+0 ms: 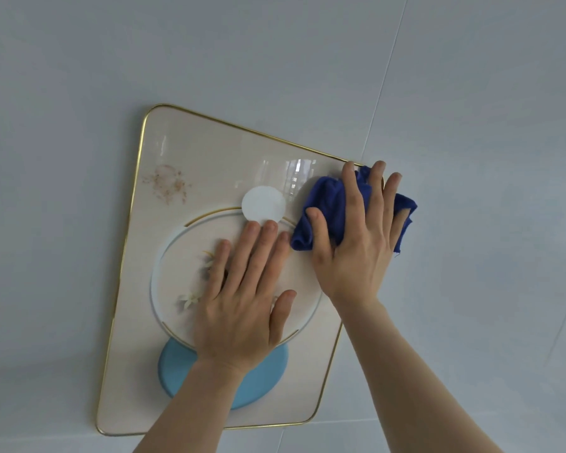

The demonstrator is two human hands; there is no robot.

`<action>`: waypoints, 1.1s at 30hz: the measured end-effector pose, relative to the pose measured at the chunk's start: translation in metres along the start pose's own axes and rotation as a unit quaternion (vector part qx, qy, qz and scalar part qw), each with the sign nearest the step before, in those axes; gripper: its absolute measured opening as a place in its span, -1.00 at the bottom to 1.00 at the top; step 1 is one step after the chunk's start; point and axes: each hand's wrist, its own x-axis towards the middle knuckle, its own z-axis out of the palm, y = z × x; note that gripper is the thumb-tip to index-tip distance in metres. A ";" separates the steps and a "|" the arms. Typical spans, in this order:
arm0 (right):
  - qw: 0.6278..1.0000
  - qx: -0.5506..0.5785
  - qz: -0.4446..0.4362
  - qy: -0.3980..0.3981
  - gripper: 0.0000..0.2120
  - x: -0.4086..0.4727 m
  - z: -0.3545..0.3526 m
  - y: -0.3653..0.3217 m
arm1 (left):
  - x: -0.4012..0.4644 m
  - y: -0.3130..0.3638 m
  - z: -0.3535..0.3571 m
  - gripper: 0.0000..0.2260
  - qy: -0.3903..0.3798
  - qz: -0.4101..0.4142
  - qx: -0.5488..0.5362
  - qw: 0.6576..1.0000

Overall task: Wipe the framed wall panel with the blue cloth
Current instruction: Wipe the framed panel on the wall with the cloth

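Note:
The framed wall panel (pixel 183 152) is cream with a thin gold rim, a white disc, a ringed circle and a light blue disc on it. My left hand (pixel 245 299) lies flat on the panel's middle, fingers spread, holding nothing. At the panel's upper right corner my right hand (pixel 356 237) presses a crumpled dark blue cloth (pixel 327 207) against the surface. Part of the cloth hangs past the panel's right edge onto the wall.
The panel hangs on a pale grey tiled wall (pixel 471 109) with thin grout lines. A reddish speckled mark (pixel 167 183) sits on the panel's upper left. Window reflections shine near the panel's top.

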 end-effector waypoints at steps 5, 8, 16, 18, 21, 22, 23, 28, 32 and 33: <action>0.998 0.059 0.016 -0.006 -0.37 0.000 0.007 -0.002 | -0.001 0.001 0.001 -0.40 0.001 -0.004 -0.018 1.000; 0.999 0.051 0.015 -0.001 -0.39 0.002 0.009 -0.001 | -0.001 0.005 0.002 -0.40 0.001 -0.013 -0.026 1.000; 0.999 0.034 -0.026 -0.003 -0.40 0.001 0.006 -0.002 | -0.001 0.006 0.002 -0.39 0.012 -0.016 -0.030 0.999; 0.997 0.027 -0.073 -0.014 -0.47 0.000 0.004 0.001 | -0.002 0.005 0.003 -0.39 0.013 -0.016 -0.033 0.999; 0.991 0.026 -0.130 -0.026 -0.54 -0.002 0.001 0.009 | -0.001 0.006 0.002 -0.40 0.022 -0.019 -0.036 0.999; 0.989 0.031 -0.143 -0.027 -0.55 -0.002 0.000 0.012 | -0.001 0.006 0.002 -0.39 0.022 -0.019 -0.036 0.999; 0.987 0.037 -0.155 -0.028 -0.56 -0.003 -0.001 0.015 | -0.002 0.006 0.002 -0.39 0.022 -0.019 -0.036 0.999; 0.984 0.033 -0.167 -0.056 -0.62 -0.024 -0.007 0.030 | -0.003 0.006 0.002 -0.39 0.020 -0.016 -0.020 0.999; 0.986 0.005 -0.140 -0.086 -0.56 -0.056 -0.017 0.051 | -0.003 0.006 0.001 -0.39 0.015 -0.015 -0.014 1.000; 0.987 -0.003 -0.131 -0.089 -0.53 -0.063 -0.019 0.054 | -0.003 0.005 0.001 -0.40 0.015 -0.015 -0.016 1.000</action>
